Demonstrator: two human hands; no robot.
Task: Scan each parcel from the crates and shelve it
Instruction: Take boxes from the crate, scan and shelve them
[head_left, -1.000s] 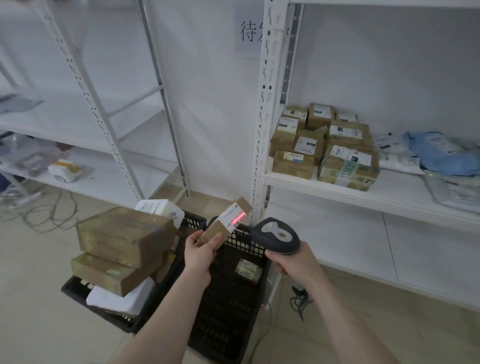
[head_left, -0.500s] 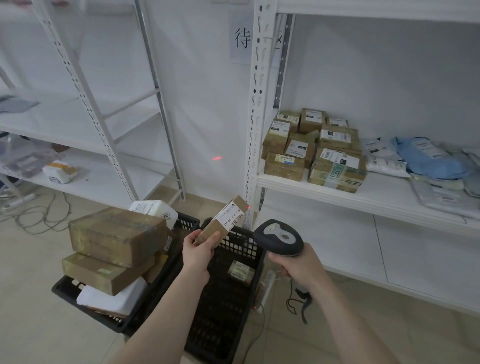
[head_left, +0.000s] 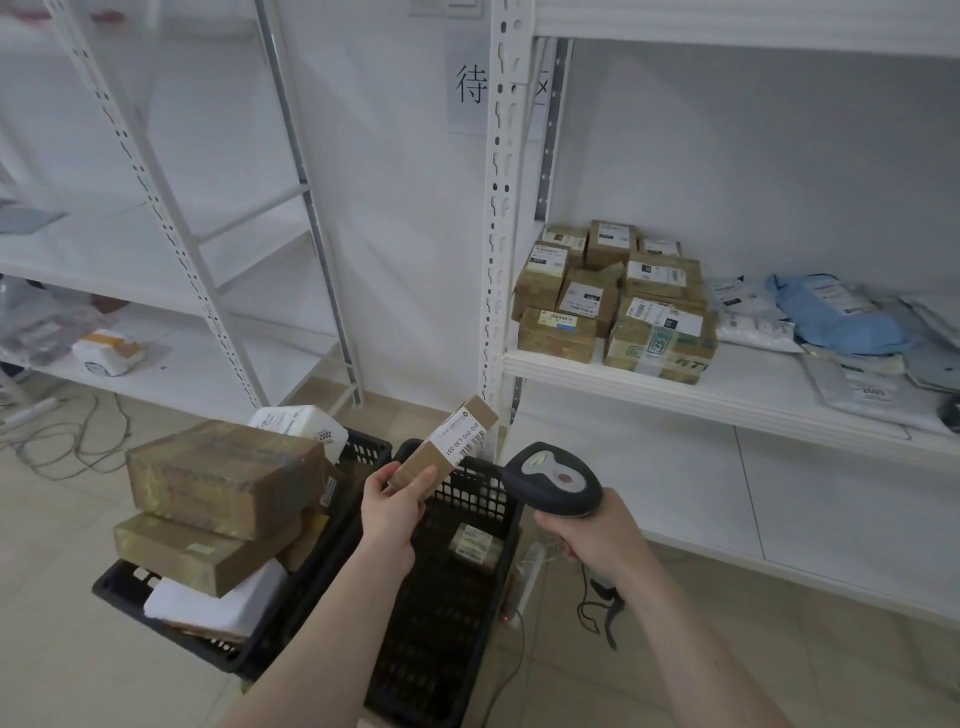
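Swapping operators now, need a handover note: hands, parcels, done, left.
Left hand holds a small brown parcel label-up over the right crate. Right hand grips the scanner, aimed at that label; no beam shows on it.
Done: boxes and mailer bags sit on the right-hand shelf.
Left: shelve the held parcel, one small parcel in the right crate, the stacked boxes in the left crate.

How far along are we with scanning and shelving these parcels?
Done: a cluster of boxes and soft mailers already sits on the shelf. In hand: the left hand holds a small box, the right hand the scanner. Left: a stacked left crate and one parcel in the right crate.
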